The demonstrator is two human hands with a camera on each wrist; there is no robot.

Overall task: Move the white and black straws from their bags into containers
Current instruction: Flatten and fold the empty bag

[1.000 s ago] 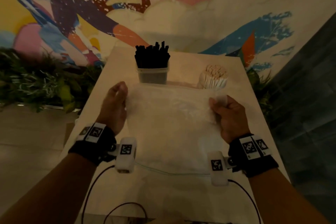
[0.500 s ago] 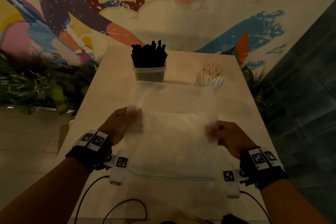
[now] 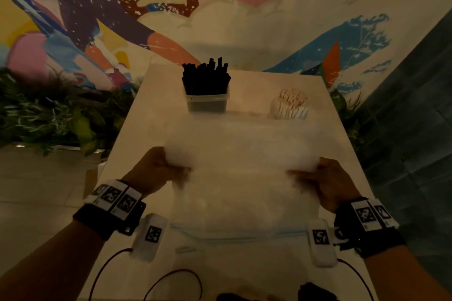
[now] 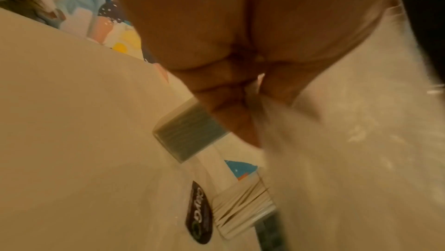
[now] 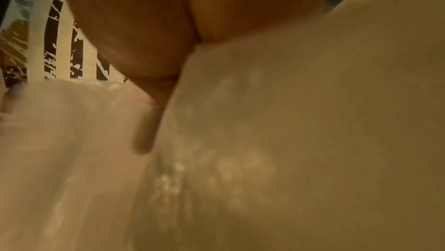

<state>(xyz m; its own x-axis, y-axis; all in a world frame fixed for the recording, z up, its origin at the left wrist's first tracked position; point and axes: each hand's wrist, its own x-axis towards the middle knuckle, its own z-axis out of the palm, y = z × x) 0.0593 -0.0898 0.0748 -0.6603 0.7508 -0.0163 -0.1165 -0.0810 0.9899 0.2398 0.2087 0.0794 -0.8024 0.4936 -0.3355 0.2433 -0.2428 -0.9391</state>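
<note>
The bag [image 3: 234,178] lies flat on the table [image 3: 137,129], stretched crosswise between the two hands, and that is what the next move hangs on. It is a clear, empty-looking zip bag. Its zip edge [image 3: 234,238] runs left to right along the near side, by the wrists, and its far edge reaches towards the containers. The left hand [image 3: 156,171] pinches the left edge, thumb on top and fingers curled under. The right hand [image 3: 327,181] does the same on the right edge. The wrist views agree: in each, the film is nipped between thumb and fingers, though both are blurred. Neither hand is nearer than the other; they hold it evenly, about halfway along its sides.

Beyond the bag, towards the far end of the table, stand the containers. The tub [image 3: 206,102] on the far left is clear and squarish and packed with black straws [image 3: 205,78] standing upright, their tips well above the rim. To its right, well apart, the white straws [image 3: 291,102] stand as a tight upright bundle; their container is too pale to make out in the head view, though the left wrist view shows a clear rim around them.

I see no loose straws on the table and none in the bag, so I judge the moving as good as done. What seems left is to fold or put away this bag. It is limp, so it should sag or slide if one side is let go.
</note>
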